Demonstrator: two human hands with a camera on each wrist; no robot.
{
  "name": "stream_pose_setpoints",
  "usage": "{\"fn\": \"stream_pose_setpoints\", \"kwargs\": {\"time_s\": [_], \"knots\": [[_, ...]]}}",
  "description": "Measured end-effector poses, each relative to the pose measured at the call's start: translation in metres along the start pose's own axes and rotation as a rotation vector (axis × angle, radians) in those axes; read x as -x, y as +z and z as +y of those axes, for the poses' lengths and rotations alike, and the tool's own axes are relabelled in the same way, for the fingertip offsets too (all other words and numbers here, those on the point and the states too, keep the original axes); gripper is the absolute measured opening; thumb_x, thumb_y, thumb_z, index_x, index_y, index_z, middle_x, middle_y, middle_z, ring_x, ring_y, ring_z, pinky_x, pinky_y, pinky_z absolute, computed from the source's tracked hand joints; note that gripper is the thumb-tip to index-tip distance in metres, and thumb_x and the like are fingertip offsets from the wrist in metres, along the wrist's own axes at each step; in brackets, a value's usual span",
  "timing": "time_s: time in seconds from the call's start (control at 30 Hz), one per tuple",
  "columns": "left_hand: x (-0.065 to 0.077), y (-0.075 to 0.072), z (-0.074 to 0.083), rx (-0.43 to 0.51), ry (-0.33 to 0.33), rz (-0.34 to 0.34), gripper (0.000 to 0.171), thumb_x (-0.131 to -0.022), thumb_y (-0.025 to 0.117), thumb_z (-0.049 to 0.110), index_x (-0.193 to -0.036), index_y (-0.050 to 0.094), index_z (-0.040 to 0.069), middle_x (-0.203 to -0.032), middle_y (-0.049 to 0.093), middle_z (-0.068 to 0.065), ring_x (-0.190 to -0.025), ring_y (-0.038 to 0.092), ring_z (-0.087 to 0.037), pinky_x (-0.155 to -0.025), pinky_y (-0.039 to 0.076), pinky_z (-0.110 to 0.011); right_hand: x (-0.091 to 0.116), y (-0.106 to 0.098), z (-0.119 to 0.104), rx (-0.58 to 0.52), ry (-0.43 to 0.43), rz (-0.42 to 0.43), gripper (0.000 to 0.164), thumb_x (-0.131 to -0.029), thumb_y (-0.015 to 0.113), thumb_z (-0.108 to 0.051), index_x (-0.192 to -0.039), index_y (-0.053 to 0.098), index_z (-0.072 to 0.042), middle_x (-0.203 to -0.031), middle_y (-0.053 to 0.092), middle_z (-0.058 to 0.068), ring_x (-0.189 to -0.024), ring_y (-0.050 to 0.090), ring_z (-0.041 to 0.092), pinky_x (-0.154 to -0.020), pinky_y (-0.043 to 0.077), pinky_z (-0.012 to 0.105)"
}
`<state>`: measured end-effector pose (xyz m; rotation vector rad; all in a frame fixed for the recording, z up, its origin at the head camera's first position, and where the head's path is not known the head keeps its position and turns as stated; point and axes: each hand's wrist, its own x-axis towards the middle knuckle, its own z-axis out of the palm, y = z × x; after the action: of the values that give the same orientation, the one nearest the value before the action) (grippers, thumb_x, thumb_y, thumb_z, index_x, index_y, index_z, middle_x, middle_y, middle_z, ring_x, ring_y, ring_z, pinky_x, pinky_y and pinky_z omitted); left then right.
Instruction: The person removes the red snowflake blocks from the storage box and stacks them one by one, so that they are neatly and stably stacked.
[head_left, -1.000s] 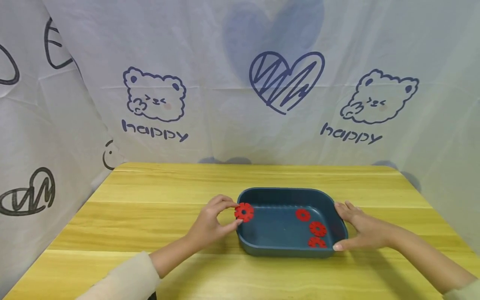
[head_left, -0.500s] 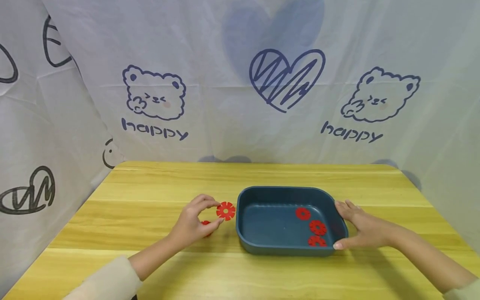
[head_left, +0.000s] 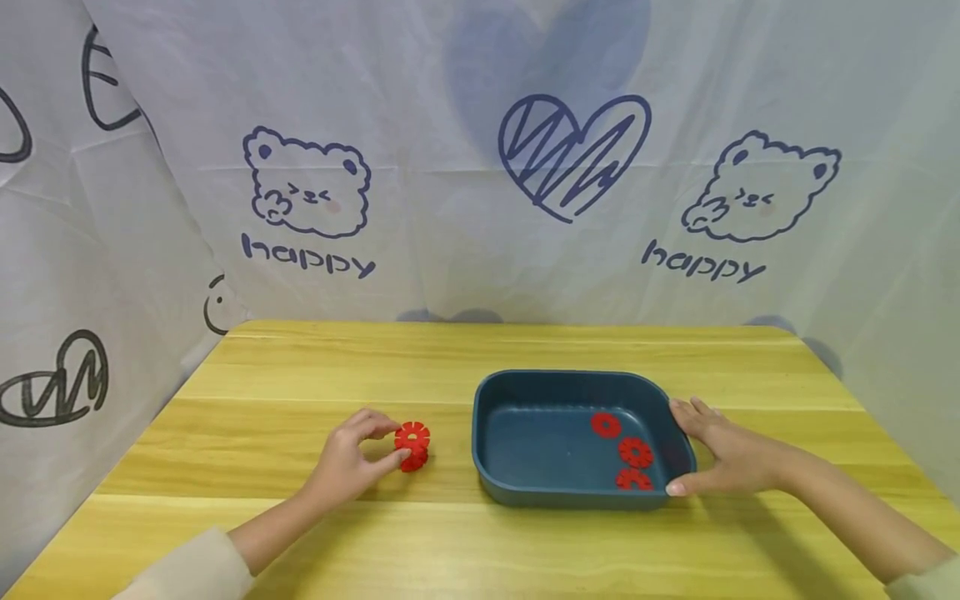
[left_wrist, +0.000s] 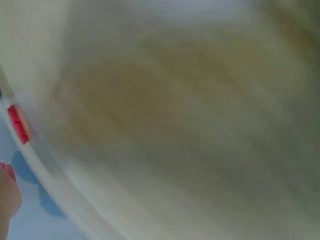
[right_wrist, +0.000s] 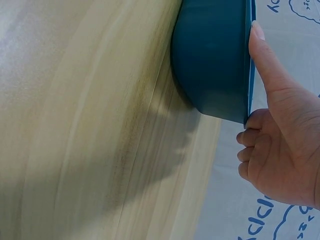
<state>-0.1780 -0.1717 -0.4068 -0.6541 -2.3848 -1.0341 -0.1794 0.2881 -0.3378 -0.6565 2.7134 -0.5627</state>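
My left hand [head_left: 345, 458] pinches a red notched disc [head_left: 412, 432] between thumb and fingers, to the left of the blue basin [head_left: 555, 500]. Right below that disc, more red [head_left: 414, 461] shows on the table, partly behind the thumb. My right hand [head_left: 727, 458] holds the basin's right end, with the thumb at the near corner and the fingers at the rim farther back. In the right wrist view the thumb [right_wrist: 267, 62] lies along the basin's rim. Three red notched discs [head_left: 606, 425] lie inside the basin on its right side.
The wooden table [head_left: 360, 358] ends at the back against a white printed curtain [head_left: 435, 225]. In the blurred left wrist view, red pieces [left_wrist: 18, 124] show edge-on at the far left.
My left hand has moved left with the red disc, from the basin's left wall to over the red on the table. My right hand and the basin have kept their place.
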Motion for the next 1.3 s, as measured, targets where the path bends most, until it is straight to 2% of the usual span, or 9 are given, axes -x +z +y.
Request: {"fn": "stream_pose_setpoints", "kwargs": {"time_s": [0.23,0.43,0.63,0.93,1.3], "knots": [[0.010,-0.001,-0.006,0.003,-0.146,-0.069,0.021,-0.069,0.078,0.005,-0.088,0.068,0.002,-0.088,0.065,-0.003,-0.079,0.063,-0.019,-0.072,0.055,-0.030,0.000,0.000,0.000,-0.008,0.013,-0.009,0.111,-0.072,0.072,-0.051,-0.143,0.015,0.013,-0.148,0.012,0.035,-0.131,0.005,0.060,-0.097,0.015,0.074],[0.013,0.000,-0.006,0.007,-0.206,-0.086,0.021,-0.070,0.078,0.003,-0.089,0.069,0.002,-0.088,0.065,-0.002,-0.080,0.063,-0.018,-0.073,0.055,-0.028,0.000,0.000,-0.001,-0.009,0.024,-0.017,0.111,-0.072,0.072,-0.051,-0.143,0.015,0.012,-0.148,0.011,0.035,-0.131,0.005,0.060,-0.097,0.015,0.074],[0.013,0.000,-0.006,0.012,-0.202,-0.113,0.020,-0.071,0.077,0.003,-0.089,0.069,0.001,-0.088,0.065,-0.002,-0.080,0.061,-0.019,-0.073,0.054,-0.029,0.000,-0.001,-0.001,-0.005,0.020,-0.012,0.110,-0.072,0.072,-0.051,-0.143,0.015,0.012,-0.148,0.012,0.034,-0.131,0.006,0.060,-0.096,0.016,0.074],[0.013,0.000,-0.011,0.014,-0.145,-0.135,0.020,-0.072,0.076,0.004,-0.091,0.069,0.000,-0.089,0.064,-0.003,-0.080,0.061,-0.019,-0.073,0.054,-0.028,0.001,0.000,-0.002,0.000,0.028,-0.008,0.110,-0.072,0.072,-0.051,-0.143,0.016,0.011,-0.148,0.012,0.034,-0.132,0.006,0.059,-0.097,0.017,0.074],[0.012,-0.002,-0.018,0.005,-0.116,-0.168,0.022,-0.074,0.076,0.006,-0.094,0.070,0.000,-0.091,0.065,-0.003,-0.080,0.059,-0.016,-0.073,0.053,-0.025,0.001,0.000,-0.002,0.005,0.030,-0.008,0.110,-0.072,0.072,-0.052,-0.143,0.016,0.011,-0.148,0.013,0.033,-0.132,0.007,0.059,-0.097,0.016,0.074]]}}
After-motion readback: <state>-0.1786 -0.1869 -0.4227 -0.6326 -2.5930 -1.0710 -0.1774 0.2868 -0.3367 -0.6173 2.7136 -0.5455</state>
